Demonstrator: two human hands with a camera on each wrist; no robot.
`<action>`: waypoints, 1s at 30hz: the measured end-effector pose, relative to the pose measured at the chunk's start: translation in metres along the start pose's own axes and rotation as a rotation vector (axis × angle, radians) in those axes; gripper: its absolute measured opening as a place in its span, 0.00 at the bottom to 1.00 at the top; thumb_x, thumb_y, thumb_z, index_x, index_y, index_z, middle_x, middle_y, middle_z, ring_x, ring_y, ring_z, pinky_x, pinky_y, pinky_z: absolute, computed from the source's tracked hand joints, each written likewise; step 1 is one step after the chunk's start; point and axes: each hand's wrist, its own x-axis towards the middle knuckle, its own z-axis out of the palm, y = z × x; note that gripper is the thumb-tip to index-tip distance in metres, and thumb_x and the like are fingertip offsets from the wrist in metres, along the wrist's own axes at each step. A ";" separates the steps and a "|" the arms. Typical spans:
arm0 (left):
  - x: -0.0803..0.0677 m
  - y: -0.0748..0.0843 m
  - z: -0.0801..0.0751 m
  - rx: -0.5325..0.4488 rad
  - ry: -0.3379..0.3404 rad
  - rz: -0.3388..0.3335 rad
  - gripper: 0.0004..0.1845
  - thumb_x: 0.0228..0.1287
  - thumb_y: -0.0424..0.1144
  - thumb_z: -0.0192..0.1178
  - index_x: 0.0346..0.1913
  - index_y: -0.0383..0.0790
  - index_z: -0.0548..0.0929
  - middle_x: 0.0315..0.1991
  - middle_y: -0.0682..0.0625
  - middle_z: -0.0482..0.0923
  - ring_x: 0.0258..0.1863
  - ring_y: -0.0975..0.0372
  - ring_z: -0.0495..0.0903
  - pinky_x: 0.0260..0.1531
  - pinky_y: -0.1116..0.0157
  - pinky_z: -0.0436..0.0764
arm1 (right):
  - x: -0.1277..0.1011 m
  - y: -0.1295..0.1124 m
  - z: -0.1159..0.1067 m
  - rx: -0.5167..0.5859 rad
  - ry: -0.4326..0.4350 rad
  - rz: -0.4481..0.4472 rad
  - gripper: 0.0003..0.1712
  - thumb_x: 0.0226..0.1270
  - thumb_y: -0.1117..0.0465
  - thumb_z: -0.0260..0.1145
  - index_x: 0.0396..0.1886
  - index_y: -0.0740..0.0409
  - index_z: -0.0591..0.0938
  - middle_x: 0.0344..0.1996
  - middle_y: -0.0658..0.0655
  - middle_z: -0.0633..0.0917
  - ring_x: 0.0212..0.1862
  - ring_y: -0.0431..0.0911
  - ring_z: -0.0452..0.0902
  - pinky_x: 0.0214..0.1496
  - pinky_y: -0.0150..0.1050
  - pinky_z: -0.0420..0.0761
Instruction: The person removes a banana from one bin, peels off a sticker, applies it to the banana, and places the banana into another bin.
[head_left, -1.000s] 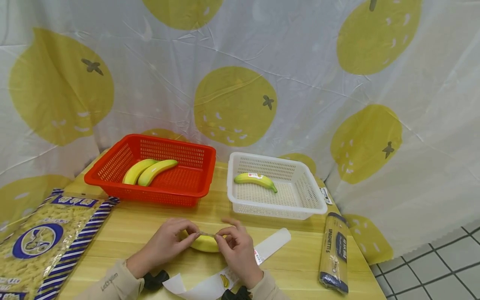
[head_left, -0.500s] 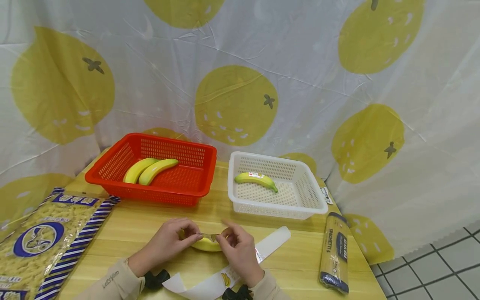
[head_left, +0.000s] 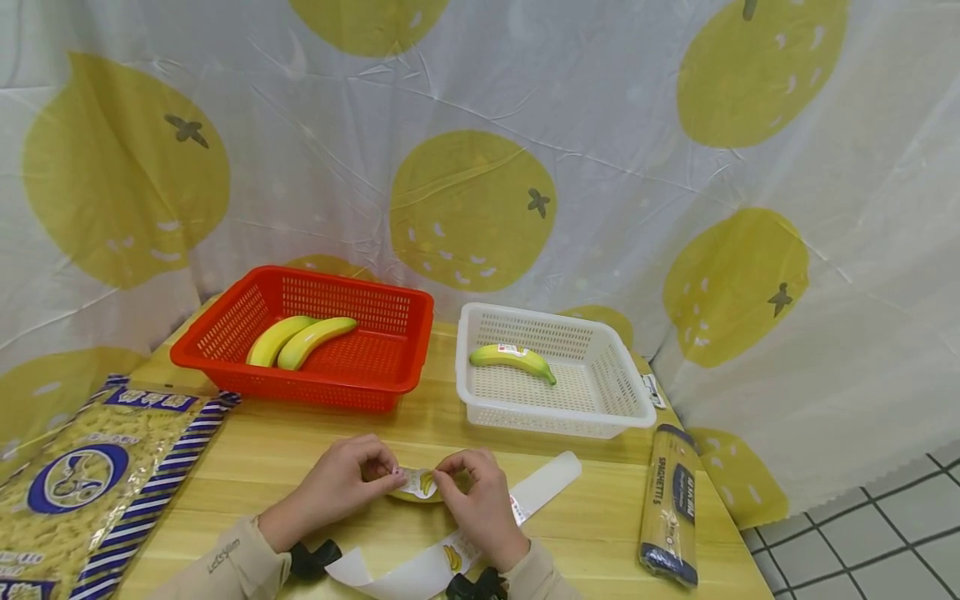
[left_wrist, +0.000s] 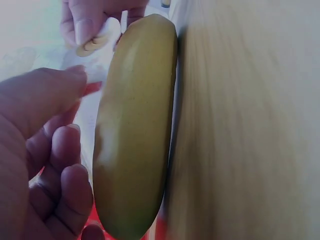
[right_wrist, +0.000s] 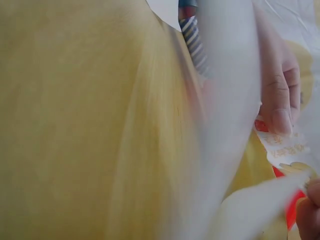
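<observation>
Banana (head_left: 415, 495) mostly hidden under both hands, sticker (head_left: 417, 481) pinched between.

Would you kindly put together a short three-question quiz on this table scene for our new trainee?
1. How many bananas lie in the red plastic basket?
2. True or false: the white plastic basket holds no fruit.
3. What do both hands pinch between them: (a) the small white sticker, (b) the spaghetti packet, (c) the macaroni bag?

Key
1. Two.
2. False; one yellow banana with a label lies in it.
3. (a); the left hand and right hand hold it over a yellow banana on the wooden table.
</observation>
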 end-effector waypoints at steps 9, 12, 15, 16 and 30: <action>0.001 -0.001 0.003 0.062 0.010 -0.008 0.12 0.58 0.43 0.78 0.30 0.59 0.82 0.29 0.66 0.76 0.27 0.72 0.74 0.27 0.72 0.75 | 0.000 0.005 0.004 -0.013 -0.014 0.018 0.08 0.63 0.65 0.75 0.37 0.47 0.86 0.33 0.41 0.85 0.43 0.39 0.76 0.47 0.36 0.76; 0.002 -0.001 0.004 0.092 0.013 -0.001 0.13 0.56 0.42 0.78 0.30 0.59 0.82 0.29 0.66 0.77 0.27 0.72 0.74 0.27 0.72 0.74 | 0.000 0.006 0.005 -0.030 -0.007 -0.004 0.12 0.60 0.66 0.77 0.38 0.47 0.85 0.32 0.42 0.85 0.42 0.40 0.76 0.45 0.34 0.75; 0.002 0.000 0.004 0.138 0.024 0.010 0.14 0.54 0.43 0.80 0.30 0.60 0.81 0.28 0.66 0.77 0.26 0.73 0.72 0.28 0.72 0.72 | -0.001 0.007 0.007 -0.065 -0.003 -0.035 0.15 0.56 0.66 0.79 0.39 0.48 0.84 0.32 0.43 0.84 0.42 0.39 0.74 0.46 0.34 0.74; 0.001 0.000 0.005 0.158 0.028 0.009 0.14 0.53 0.44 0.80 0.30 0.60 0.81 0.28 0.67 0.76 0.26 0.74 0.72 0.30 0.71 0.71 | -0.001 0.007 0.007 -0.078 -0.002 -0.047 0.16 0.55 0.66 0.80 0.40 0.49 0.84 0.32 0.43 0.84 0.42 0.39 0.74 0.46 0.34 0.74; 0.000 0.008 0.010 0.299 0.069 -0.037 0.19 0.43 0.51 0.84 0.32 0.59 0.81 0.27 0.67 0.72 0.26 0.76 0.68 0.37 0.65 0.69 | 0.001 0.004 0.009 -0.183 -0.035 -0.044 0.24 0.59 0.62 0.79 0.53 0.52 0.80 0.32 0.42 0.79 0.41 0.37 0.70 0.51 0.39 0.71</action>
